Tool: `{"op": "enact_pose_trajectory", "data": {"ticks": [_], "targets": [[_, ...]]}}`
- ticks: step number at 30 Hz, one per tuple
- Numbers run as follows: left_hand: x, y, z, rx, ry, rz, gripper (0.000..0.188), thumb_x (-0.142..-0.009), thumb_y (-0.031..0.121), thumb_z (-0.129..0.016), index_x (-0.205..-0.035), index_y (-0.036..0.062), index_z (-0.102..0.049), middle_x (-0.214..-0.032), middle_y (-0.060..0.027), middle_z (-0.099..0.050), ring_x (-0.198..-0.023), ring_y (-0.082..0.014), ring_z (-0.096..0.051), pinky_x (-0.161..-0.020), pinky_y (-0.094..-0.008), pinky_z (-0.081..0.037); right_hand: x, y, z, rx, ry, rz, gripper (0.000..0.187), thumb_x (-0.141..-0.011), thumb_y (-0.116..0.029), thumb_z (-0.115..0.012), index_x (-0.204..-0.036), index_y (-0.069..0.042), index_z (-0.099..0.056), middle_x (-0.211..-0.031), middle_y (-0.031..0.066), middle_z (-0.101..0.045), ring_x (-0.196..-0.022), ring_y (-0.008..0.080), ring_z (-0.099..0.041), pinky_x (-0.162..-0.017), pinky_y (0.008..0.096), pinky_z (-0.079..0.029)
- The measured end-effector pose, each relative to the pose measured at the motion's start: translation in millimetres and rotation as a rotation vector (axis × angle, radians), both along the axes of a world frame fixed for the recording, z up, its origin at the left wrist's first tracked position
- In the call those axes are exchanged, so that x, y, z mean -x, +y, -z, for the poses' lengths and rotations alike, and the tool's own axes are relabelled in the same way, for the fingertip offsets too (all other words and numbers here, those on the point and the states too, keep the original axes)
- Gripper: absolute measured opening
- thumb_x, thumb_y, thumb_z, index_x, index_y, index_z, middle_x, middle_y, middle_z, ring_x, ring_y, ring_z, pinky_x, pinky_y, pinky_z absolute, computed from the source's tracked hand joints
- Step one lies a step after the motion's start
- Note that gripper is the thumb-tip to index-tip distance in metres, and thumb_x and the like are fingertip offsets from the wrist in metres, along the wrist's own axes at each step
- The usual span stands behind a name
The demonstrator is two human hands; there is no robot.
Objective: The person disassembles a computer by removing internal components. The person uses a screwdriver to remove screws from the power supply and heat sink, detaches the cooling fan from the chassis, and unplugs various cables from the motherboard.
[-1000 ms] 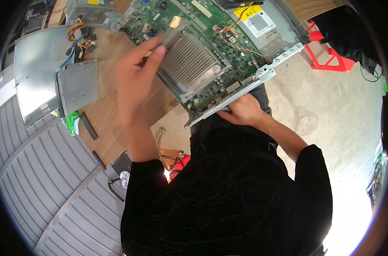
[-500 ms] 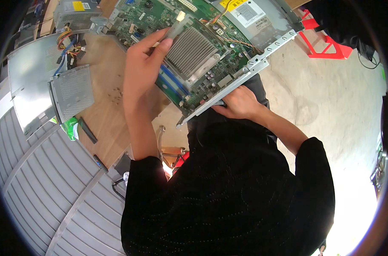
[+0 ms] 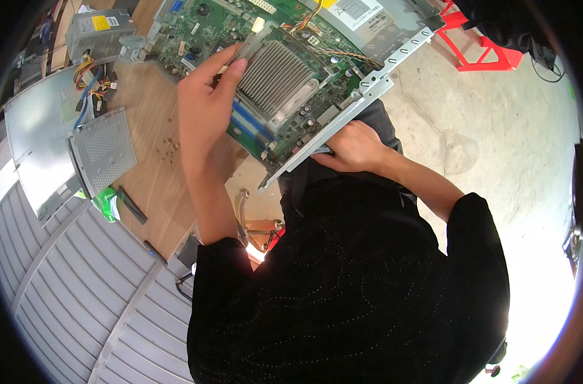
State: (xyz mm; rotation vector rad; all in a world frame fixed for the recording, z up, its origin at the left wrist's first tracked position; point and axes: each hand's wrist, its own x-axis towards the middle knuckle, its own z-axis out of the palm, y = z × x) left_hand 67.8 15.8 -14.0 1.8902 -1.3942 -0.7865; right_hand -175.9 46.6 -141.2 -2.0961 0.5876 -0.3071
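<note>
An informal computer repair workshop, my wooden worktop (image 3: 153, 160) strewn with loose screws (image 3: 166, 144), a pulled power supply (image 3: 99, 29) with coloured cables, a perforated drive cage (image 3: 102, 150), an open green motherboard (image 3: 240, 70), bare cracked concrete floor (image 3: 483, 134), corrugated metal shutter (image 3: 61, 281) alongside me

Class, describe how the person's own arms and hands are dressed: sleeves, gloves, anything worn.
Both hands, the left hand and the right hand, are bare, with no gloves. The forearms are uncovered. A black top with faint dotted patterning ends in short sleeves near the elbows. No watch or rings show.
</note>
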Motion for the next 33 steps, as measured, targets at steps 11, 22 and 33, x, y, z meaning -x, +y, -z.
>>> {"op": "enact_pose_trajectory", "data": {"ticks": [11,22,33], "targets": [[4,5,15,0.119,-0.072,-0.041,0.025,-0.094,0.015,-0.067,-0.115,0.0032,-0.071,-0.081,-0.0022,-0.068,-0.066,-0.0052,-0.050,-0.059,-0.0219,-0.042,-1,0,2,0.032,-0.008,-0.004,0.035,-0.084,-0.034,-0.068,-0.104,-0.005,-0.064,-0.088,0.0158,-0.069,-0.076,0.0385,-0.067,-0.066,0.0481,-0.055],[5,5,12,0.110,-0.116,-0.030,0.025,-0.093,0.015,-0.068,-0.115,0.0027,-0.071,-0.076,-0.0060,-0.069,-0.063,-0.0054,-0.050,-0.056,-0.0231,-0.042,1,-1,-6,0.005,0.037,0.004,0.034,-0.085,-0.034,-0.068,-0.102,-0.005,-0.063,-0.088,0.0149,-0.069,-0.077,0.0387,-0.066,-0.068,0.0489,-0.055],[16,-1,3,0.111,-0.213,-0.004,0.027,-0.091,0.013,-0.070,-0.116,0.0043,-0.071,-0.096,-0.0112,-0.075,-0.075,-0.0090,-0.061,-0.068,-0.0251,-0.049,3,-1,-12,0.001,0.113,-0.006,0.036,-0.084,-0.035,-0.068,-0.104,-0.005,-0.064,-0.086,0.0167,-0.069,-0.076,0.0384,-0.067,-0.067,0.0485,-0.055]]}}
